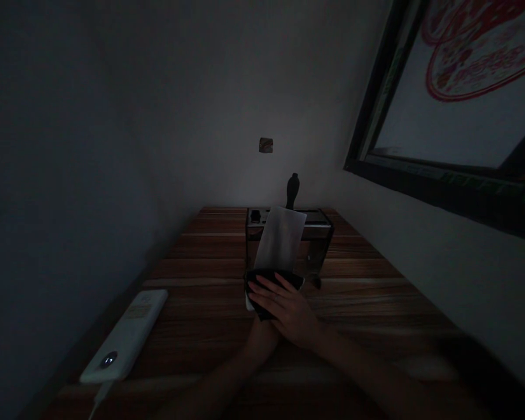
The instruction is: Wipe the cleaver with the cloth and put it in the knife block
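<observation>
A wide cleaver blade (280, 239) tilts up from my hands, with a black cloth (256, 280) wrapped across its near part. My right hand (286, 306) holds the cloth against the blade, its fingers stretched over the top. Below it, my left hand (262, 335) reaches under the cloth; its fingers are hidden. A dark handle (293, 189) rises at the blade's far edge; whether it belongs to this blade or to another knife, I cannot tell. Behind the blade stands a shiny box-shaped holder (321, 224) with slots in its top.
On the left of the wood-grain table (201, 262) lies a white oblong device (131, 332) with a round button and a cable. Grey walls rise around the table. A dark-framed window (455, 128) with red decoration is on the right. The room is dim.
</observation>
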`<act>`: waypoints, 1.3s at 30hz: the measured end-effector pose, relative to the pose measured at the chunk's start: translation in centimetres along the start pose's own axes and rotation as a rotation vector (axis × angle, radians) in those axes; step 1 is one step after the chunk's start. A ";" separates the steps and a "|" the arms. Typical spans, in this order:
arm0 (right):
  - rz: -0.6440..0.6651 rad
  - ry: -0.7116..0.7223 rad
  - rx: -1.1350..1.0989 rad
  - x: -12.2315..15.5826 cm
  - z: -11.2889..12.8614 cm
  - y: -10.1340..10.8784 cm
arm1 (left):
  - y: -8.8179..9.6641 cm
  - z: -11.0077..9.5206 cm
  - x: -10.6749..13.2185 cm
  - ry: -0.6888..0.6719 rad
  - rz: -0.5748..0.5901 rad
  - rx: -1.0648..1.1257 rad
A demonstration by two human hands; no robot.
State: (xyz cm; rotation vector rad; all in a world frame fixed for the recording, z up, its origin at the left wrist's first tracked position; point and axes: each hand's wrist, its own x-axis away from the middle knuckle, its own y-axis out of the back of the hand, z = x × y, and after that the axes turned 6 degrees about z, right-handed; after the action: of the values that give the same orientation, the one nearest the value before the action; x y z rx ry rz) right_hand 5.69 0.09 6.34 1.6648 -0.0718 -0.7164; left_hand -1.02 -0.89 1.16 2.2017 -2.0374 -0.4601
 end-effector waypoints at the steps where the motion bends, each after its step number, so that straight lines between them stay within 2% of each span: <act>1: 0.004 0.004 0.003 0.0 -0.1 0.1 | 0.5 -0.1 0.0 0.000 0.043 0.025; 5: 0.009 -0.013 0.019 -0.4 -0.8 0.6 | 2.9 0.1 -0.1 -0.009 0.284 0.114; 6: 0.003 -0.019 0.024 -0.6 -1.0 0.8 | 3.3 0.2 0.0 -0.011 0.310 0.113; 11: -0.039 -0.035 0.049 -1.6 -2.2 2.0 | 3.8 0.4 0.1 -0.058 0.206 0.097; 15: -0.093 -0.058 0.069 -2.5 -3.3 2.8 | 3.6 0.1 0.0 -0.127 0.223 0.150; 21: -0.182 -0.090 0.057 -3.8 -4.9 4.5 | 3.8 0.0 0.1 -0.008 0.258 0.152; 29: -0.262 -0.151 0.052 -5.4 -6.5 6.5 | 3.9 -0.2 0.2 0.001 0.256 0.142; 39: -0.296 -0.188 0.046 -5.8 -6.7 6.7 | 3.8 0.2 0.2 -0.080 0.263 0.105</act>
State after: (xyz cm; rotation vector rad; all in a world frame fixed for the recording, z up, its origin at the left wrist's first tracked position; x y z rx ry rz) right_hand 6.53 6.78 15.19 1.6662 0.0257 -1.1023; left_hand -4.72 -1.42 1.98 1.9548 -2.4011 -0.4261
